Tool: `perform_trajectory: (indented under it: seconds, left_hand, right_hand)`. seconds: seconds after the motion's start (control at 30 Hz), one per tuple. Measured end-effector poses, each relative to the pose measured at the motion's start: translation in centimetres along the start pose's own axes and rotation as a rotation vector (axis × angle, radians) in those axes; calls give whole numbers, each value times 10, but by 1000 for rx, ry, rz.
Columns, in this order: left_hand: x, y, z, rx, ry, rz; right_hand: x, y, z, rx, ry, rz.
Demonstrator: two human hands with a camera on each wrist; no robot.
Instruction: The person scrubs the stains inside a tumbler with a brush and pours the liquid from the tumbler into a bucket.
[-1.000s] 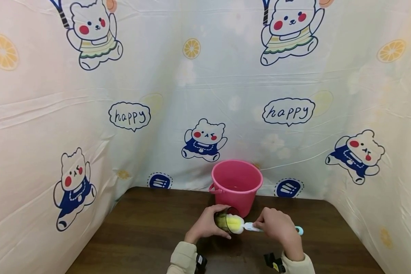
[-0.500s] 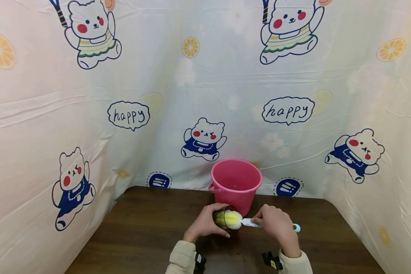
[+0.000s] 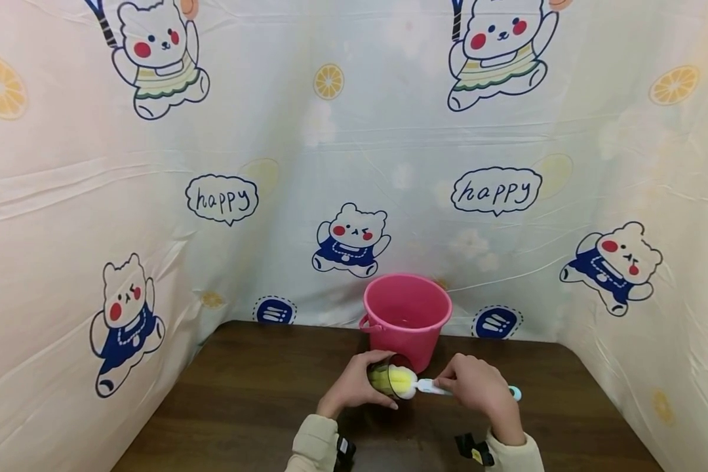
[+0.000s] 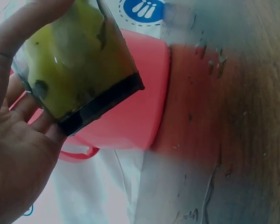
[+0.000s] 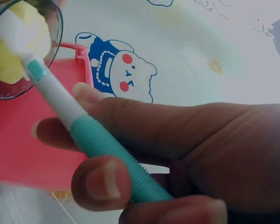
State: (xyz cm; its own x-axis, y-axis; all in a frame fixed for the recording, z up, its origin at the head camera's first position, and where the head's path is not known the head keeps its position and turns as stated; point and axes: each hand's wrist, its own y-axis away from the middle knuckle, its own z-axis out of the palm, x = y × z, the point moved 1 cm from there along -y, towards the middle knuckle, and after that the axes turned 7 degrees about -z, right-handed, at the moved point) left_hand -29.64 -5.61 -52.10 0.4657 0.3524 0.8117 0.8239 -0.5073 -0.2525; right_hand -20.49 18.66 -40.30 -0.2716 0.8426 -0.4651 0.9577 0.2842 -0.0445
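My left hand (image 3: 354, 385) grips a dark see-through glass (image 4: 83, 60), tipped on its side with its mouth toward the right. Inside the glass sits the yellow and white sponge head (image 3: 402, 381) of a bottle brush. My right hand (image 3: 478, 388) holds that brush by its white and teal handle (image 5: 104, 140), thumb and fingers curled round the ribbed grip. Through the glass wall, the left wrist view shows the sponge pressed deep, close to the thick dark base. The handle's teal end (image 3: 514, 393) pokes out beyond the right hand.
Just behind the hands a pink bucket (image 3: 410, 337) stands on the dark wooden table (image 3: 242, 393), its handle hanging at the left. Water drops and wet streaks (image 4: 207, 186) mark the tabletop. A printed curtain (image 3: 295, 131) closes off the back and both sides.
The brush went further into the glass half a second ago, with the right hand shifting left, and has since come back out a little to the right. The left hand stays nearly still.
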Motion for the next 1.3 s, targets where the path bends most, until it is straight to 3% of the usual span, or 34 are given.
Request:
perform_trajectory:
  seconds: [0.27,0.67,0.9,1.1,1.3]
  left_hand:
    - [3,3,-1,18,-15,-25]
    - [2,4,1,4,-8,8]
    - [1,3,0,29,5,-5]
    - [5,3,-5,32,7,-23]
    - [6,4,-7,40,-25,-19]
  right_hand:
    - [3,-1,0,38,39,42]
    - [-1,2,2,-26,69,40]
    - [-4,3,0,27,48,-2]
    - [-4,1,-1,68,66,20]
    - [-4,0,2,58,93,47]
